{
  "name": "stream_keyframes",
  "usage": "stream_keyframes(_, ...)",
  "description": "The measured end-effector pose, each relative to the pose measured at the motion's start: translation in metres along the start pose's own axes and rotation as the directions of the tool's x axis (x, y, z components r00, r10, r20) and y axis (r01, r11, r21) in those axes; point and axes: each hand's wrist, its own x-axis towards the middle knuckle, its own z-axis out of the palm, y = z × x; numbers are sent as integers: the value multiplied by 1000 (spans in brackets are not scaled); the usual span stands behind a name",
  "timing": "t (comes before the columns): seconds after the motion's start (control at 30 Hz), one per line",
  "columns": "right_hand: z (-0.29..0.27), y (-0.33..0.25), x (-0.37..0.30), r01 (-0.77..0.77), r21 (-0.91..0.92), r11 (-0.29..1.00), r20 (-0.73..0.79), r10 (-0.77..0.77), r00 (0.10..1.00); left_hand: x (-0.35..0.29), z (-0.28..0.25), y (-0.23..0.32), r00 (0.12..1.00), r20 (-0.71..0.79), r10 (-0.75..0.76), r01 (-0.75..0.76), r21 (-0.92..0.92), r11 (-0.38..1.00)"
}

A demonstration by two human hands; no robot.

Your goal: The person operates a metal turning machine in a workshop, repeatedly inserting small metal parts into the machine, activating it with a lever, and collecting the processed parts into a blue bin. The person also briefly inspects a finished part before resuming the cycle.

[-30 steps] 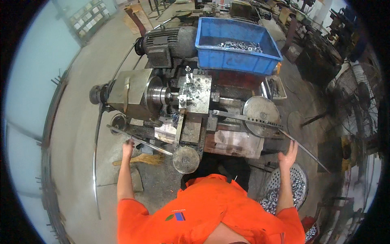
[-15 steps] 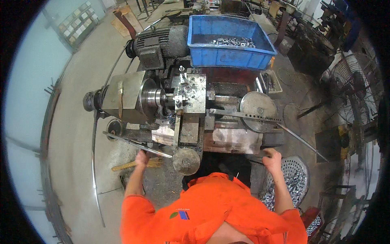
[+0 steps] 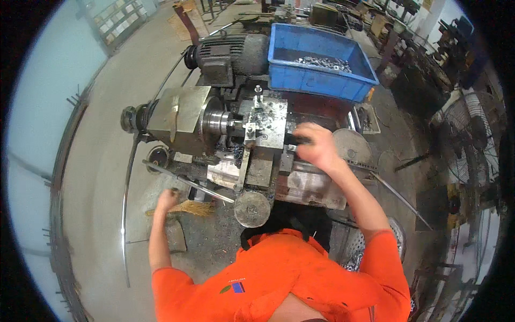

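Observation:
I stand at a small metal lathe [image 3: 177, 121] with a spindle [image 3: 215, 122] and a grey carriage block [image 3: 266, 124]. My right hand [image 3: 317, 148] is blurred above the right side of the carriage, its fingers curled by a dark handle [image 3: 298, 140]; whether it grips the handle is unclear. My left hand [image 3: 168, 199] hangs low at the left, fingers closed, just under a long steel lever rod [image 3: 188, 182] and beside a straw broom [image 3: 192, 208]. A round handwheel [image 3: 252, 209] faces me at the machine's front.
A blue bin [image 3: 314, 80] of small metal parts sits behind the lathe, next to a dark electric motor [image 3: 230, 52]. A perforated basket [image 3: 351, 248] of parts is by my right hip. A floor fan [image 3: 465, 140] and more machines stand to the right.
My right hand has risen from low beside the machine up over the carriage. My left hand has dropped slightly below the lever rod. The view has tilted closer to the lathe.

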Motion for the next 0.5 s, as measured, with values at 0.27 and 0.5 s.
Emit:
stream_keyframes(0.27, 119, -32, 104, -45, -185, 982, 431, 122, 894, -102, -145, -5, 682, -729, -60, 194, 101, 976)
stream_keyframes(0.5, 127, -60, 114, -121, -315, 941, 541, 284, 791, -100, -119, -87, 665, -642, -382, 540, 59, 840)
